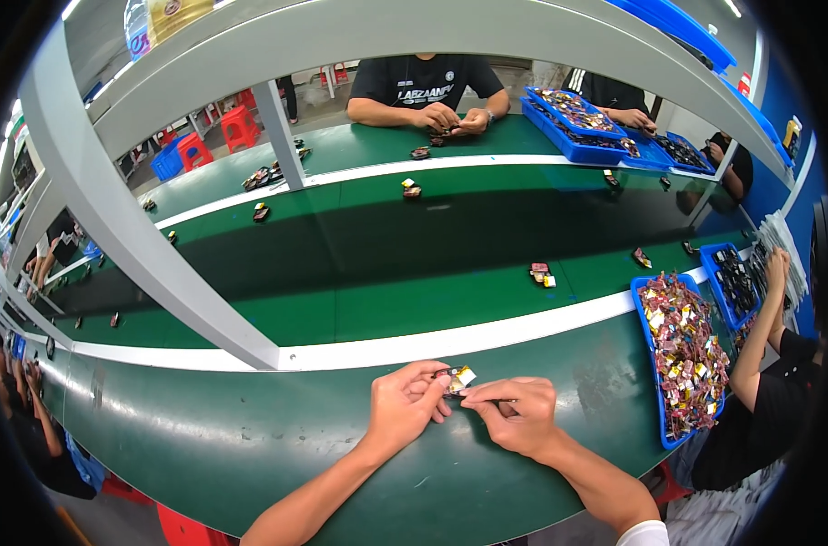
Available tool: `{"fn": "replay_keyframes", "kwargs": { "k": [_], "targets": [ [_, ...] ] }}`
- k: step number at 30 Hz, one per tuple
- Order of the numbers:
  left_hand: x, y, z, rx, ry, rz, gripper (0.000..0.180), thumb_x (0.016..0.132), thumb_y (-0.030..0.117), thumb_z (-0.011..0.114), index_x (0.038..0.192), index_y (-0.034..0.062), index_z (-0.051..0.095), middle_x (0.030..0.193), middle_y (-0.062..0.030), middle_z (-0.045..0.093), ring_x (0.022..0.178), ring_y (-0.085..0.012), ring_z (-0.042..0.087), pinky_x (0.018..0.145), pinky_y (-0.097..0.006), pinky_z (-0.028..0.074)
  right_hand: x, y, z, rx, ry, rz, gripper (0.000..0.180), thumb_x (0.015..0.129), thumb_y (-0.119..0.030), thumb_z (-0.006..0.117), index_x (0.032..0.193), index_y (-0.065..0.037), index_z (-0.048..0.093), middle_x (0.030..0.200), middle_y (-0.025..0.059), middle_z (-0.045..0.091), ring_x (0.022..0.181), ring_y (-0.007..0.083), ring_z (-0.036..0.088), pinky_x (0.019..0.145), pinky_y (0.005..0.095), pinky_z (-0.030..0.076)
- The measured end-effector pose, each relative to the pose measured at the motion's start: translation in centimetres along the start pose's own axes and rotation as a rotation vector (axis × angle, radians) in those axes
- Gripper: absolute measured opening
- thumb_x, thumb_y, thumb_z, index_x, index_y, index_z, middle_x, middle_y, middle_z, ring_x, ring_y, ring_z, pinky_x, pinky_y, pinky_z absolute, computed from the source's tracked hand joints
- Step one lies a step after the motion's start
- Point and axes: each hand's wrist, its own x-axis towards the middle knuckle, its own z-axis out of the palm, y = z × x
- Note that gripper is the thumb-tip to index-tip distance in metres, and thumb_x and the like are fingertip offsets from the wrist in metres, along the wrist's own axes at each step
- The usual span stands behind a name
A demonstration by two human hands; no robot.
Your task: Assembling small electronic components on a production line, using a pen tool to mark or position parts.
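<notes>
My left hand (405,403) is closed on a small dark piece (457,379) with a yellow-and-white tab, its thumb and fingers gripping the left side. My right hand (521,416) pinches at the lower right edge of the same piece, thumb against forefinger. Whatever lies between those right fingertips is too small to make out. Both hands are just above the green worktop (277,446), in front of the white rail. To their right stands a blue tray (641,364), heaped with similar pieces in reddish, yellow and white.
Past the white rail (432,343) runs a green conveyor belt (377,314) with several scattered pieces (541,274). A grey post (150,227) slants up on the left. Another blue tray (737,284) holds dark parts. Co-workers sit across the belt and at both sides.
</notes>
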Motion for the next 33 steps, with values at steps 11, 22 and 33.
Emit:
{"fn": "replay_keyframes", "kwargs": {
  "k": [11, 22, 33],
  "targets": [
    [5.2, 2.5, -2.3, 0.155, 0.281, 0.108, 0.016, 0.098, 0.002, 0.059, 0.105, -0.0113, 0.066, 0.080, -0.0145, 0.069, 0.059, -0.0213, 0.071, 0.050, -0.030, 0.058, 0.8, 0.5, -0.6, -0.025, 0.138, -0.078, 0.016, 0.074, 0.001, 0.083, 0.084, -0.006, 0.073, 0.084, 0.0051, 0.077, 0.050, 0.0154, 0.063, 0.047, 0.0250, 0.045],
    [13.7, 6.1, -2.3, 1.227, 0.508, 0.513, 0.017, 0.089, 0.016, 0.067, 0.097, 0.0030, 0.073, 0.109, -0.0171, 0.067, 0.091, -0.0410, 0.068, 0.079, -0.050, 0.055, -0.1, 1.3, 0.0, -0.022, 0.108, -0.037, 0.014, 0.077, -0.005, 0.082, 0.087, -0.007, 0.073, 0.082, 0.0043, 0.076, 0.053, 0.0187, 0.066, 0.051, 0.0269, 0.051],
    [23.0, 3.4, 9.9, 1.090, -0.187, 0.380, 0.015, 0.083, 0.017, 0.077, 0.089, 0.0038, 0.078, 0.082, -0.0126, 0.075, 0.079, -0.0259, 0.072, 0.074, -0.038, 0.057, 0.0, 1.3, 0.1, -0.014, 0.083, -0.006, 0.012, 0.078, -0.005, 0.082, 0.087, -0.007, 0.074, 0.082, 0.0036, 0.076, 0.055, 0.0214, 0.067, 0.051, 0.0287, 0.051]
  ]
}}
